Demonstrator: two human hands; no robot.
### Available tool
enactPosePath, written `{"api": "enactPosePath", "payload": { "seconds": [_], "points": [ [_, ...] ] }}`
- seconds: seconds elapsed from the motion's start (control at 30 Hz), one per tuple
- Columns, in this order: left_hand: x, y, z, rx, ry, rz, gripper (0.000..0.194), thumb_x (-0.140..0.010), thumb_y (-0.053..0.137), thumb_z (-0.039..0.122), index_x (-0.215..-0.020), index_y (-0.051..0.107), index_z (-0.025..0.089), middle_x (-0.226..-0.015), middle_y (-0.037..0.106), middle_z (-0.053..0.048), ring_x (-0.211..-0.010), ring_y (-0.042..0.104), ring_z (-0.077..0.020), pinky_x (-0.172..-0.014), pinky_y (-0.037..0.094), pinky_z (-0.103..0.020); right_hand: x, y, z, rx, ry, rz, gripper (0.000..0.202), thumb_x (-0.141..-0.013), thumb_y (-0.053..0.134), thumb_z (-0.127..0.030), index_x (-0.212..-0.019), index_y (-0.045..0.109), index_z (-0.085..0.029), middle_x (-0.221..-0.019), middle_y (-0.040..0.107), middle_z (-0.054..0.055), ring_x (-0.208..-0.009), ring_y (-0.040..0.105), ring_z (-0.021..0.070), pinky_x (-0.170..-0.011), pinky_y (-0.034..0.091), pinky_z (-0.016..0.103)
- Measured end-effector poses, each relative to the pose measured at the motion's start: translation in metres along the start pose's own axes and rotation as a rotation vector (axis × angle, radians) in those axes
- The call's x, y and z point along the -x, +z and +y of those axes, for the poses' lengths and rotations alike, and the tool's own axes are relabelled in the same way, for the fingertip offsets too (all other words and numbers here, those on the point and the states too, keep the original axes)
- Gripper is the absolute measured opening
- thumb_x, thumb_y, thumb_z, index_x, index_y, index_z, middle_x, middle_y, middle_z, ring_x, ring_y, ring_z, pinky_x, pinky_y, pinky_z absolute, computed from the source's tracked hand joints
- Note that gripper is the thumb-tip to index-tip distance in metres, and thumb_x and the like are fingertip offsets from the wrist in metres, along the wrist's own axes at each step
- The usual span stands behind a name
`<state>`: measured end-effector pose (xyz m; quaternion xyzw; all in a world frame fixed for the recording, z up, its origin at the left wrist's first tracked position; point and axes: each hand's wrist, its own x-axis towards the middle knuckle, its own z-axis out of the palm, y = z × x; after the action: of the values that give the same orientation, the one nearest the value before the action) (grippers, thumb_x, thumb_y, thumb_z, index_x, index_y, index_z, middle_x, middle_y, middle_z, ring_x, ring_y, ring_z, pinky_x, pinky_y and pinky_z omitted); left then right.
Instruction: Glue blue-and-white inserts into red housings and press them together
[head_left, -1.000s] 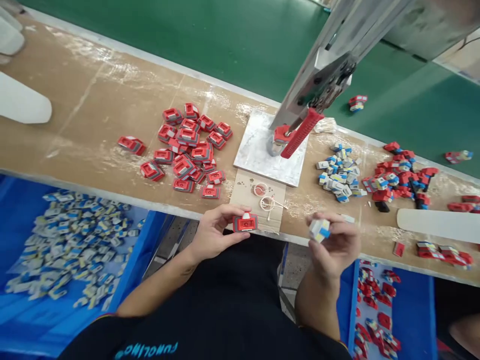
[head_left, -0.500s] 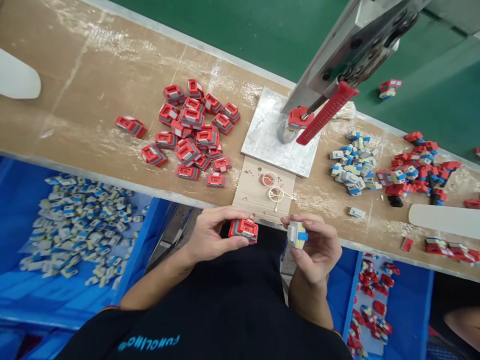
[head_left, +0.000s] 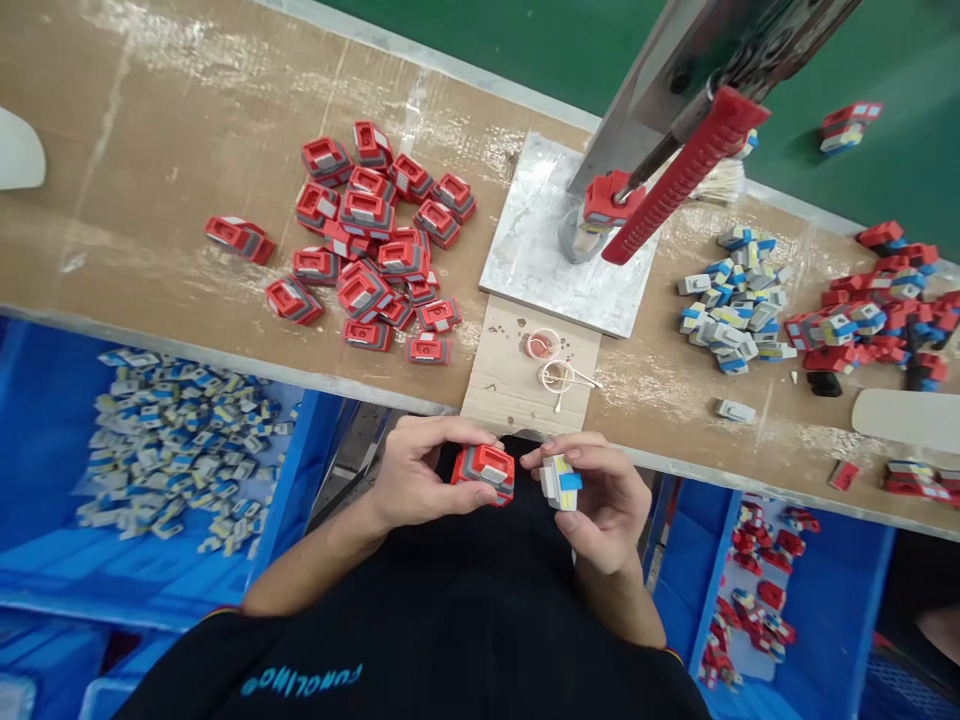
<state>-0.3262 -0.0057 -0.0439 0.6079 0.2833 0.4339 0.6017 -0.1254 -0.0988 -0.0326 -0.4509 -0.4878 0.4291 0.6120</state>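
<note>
Between the thumb and fingers of my left hand (head_left: 424,470) is a red and grey block (head_left: 484,472), held in front of my body near the table edge. My right hand (head_left: 600,490) pinches a white, blue and yellow piece (head_left: 560,484) a short way to the right of the red block; the two do not touch. Beyond my hands, a cardboard sheet (head_left: 480,390) bears two small round cups (head_left: 541,344) with cotton swabs. A metal plate (head_left: 517,250) lies behind it, under a press with a red handle (head_left: 682,180) and a red piece (head_left: 604,200) beneath its tip.
Many red blocks (head_left: 367,212) lie left of the plate. White and blue pieces (head_left: 731,335) and red parts (head_left: 832,357) are heaped at right. Blue bins (head_left: 285,480) with pieces stand below the table edge. Part of another person (head_left: 937,632) shows at lower right.
My right hand has moved left with the white piece, closer to the red block. The red block has turned slightly in my left hand. The camera view has shifted a little.
</note>
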Motion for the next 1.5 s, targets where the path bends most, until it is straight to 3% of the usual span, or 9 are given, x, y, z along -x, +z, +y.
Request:
{"api": "enactPosePath", "payload": {
  "seconds": [0.33, 0.63, 0.73, 0.87, 1.07, 1.17, 1.27, 1.37, 1.5],
  "points": [
    [0.001, 0.001, -0.003, -0.019, 0.027, 0.013, 0.038, -0.080, 0.094, 0.049, -0.096, 0.083, 0.016, -0.078, 0.085, -0.011, -0.061, 0.080, -0.0196, -0.058, 0.062, -0.022, -0.002, -0.007, -0.006, 0.064, 0.031, 0.014, 0.029, -0.100, 0.073, -0.033, -0.128, 0.073, -0.029, -0.118, 0.076, 0.010, -0.090, 0.078, 0.0241, -0.073, 0.070, 0.040],
    [0.001, 0.002, -0.007, -0.019, -0.067, -0.022, 0.041, -0.080, 0.093, 0.053, -0.089, 0.083, 0.015, -0.070, 0.081, -0.008, -0.053, 0.072, -0.0165, -0.052, 0.058, -0.023, -0.009, -0.008, 0.001, 0.135, 0.035, -0.012, 0.031, -0.098, 0.076, -0.037, -0.127, 0.069, -0.028, -0.115, 0.082, 0.010, -0.105, 0.081, 0.0272, -0.086, 0.070, 0.040],
    [0.001, 0.006, -0.011, 0.051, -0.182, -0.046, 0.041, -0.080, 0.094, 0.052, -0.092, 0.083, 0.015, -0.077, 0.083, -0.010, -0.061, 0.076, -0.0183, -0.059, 0.063, -0.025, -0.014, -0.011, 0.000, 0.134, 0.051, -0.035, 0.029, -0.098, 0.077, -0.036, -0.125, 0.072, -0.028, -0.116, 0.083, 0.010, -0.107, 0.081, 0.0277, -0.091, 0.069, 0.042],
    [0.006, 0.014, -0.017, 0.149, -0.259, -0.020, 0.043, -0.075, 0.100, 0.041, -0.105, 0.082, 0.016, -0.101, 0.086, -0.013, -0.087, 0.084, -0.0238, -0.077, 0.071, -0.030, -0.018, -0.017, -0.003, 0.149, 0.081, -0.032, 0.030, -0.095, 0.082, -0.037, -0.122, 0.074, -0.028, -0.112, 0.085, 0.009, -0.104, 0.083, 0.0274, -0.086, 0.069, 0.039],
    [0.008, 0.019, -0.021, 0.129, -0.136, 0.057, 0.038, -0.077, 0.099, 0.026, -0.110, 0.082, 0.019, -0.114, 0.085, -0.013, -0.106, 0.084, -0.0254, -0.089, 0.071, -0.031, -0.014, -0.016, 0.002, 0.151, 0.245, 0.091, 0.033, -0.094, 0.084, -0.050, -0.115, 0.075, -0.026, -0.107, 0.086, 0.008, -0.094, 0.085, 0.0243, -0.079, 0.070, 0.032],
    [0.004, 0.016, -0.020, 0.145, -0.136, 0.026, 0.036, -0.080, 0.097, 0.029, -0.112, 0.083, 0.019, -0.113, 0.086, -0.014, -0.103, 0.085, -0.0257, -0.091, 0.070, -0.032, -0.015, -0.016, 0.003, 0.164, 0.223, 0.100, 0.034, -0.093, 0.085, -0.048, -0.117, 0.075, -0.026, -0.110, 0.086, 0.009, -0.096, 0.085, 0.0259, -0.080, 0.071, 0.034],
    [0.001, 0.010, -0.021, 0.224, -0.241, -0.042, 0.040, -0.087, 0.091, 0.044, -0.115, 0.083, 0.017, -0.107, 0.087, -0.015, -0.093, 0.086, -0.0254, -0.085, 0.071, -0.032, -0.022, -0.019, -0.002, 0.243, 0.097, 0.012, 0.033, -0.094, 0.086, -0.033, -0.125, 0.075, -0.028, -0.122, 0.084, 0.011, -0.112, 0.083, 0.0298, -0.090, 0.072, 0.040],
    [0.000, 0.006, -0.024, 0.304, -0.301, -0.089, 0.049, -0.089, 0.086, 0.056, -0.116, 0.083, 0.016, -0.100, 0.087, -0.013, -0.086, 0.085, -0.0242, -0.078, 0.070, -0.028, -0.034, -0.023, -0.011, 0.315, -0.048, -0.181, 0.043, -0.095, 0.083, -0.020, -0.136, 0.072, -0.032, -0.130, 0.082, 0.010, -0.120, 0.081, 0.0287, -0.100, 0.070, 0.044],
    [0.001, 0.006, -0.026, 0.397, -0.345, -0.131, 0.055, -0.090, 0.081, 0.063, -0.121, 0.082, 0.017, -0.102, 0.087, -0.013, -0.074, 0.084, -0.0225, -0.065, 0.068, -0.027, -0.049, -0.021, -0.018, 0.394, -0.110, -0.332, 0.042, -0.100, 0.077, -0.023, -0.141, 0.069, -0.031, -0.128, 0.082, 0.011, -0.119, 0.081, 0.0290, -0.099, 0.070, 0.047]
  ]
}}
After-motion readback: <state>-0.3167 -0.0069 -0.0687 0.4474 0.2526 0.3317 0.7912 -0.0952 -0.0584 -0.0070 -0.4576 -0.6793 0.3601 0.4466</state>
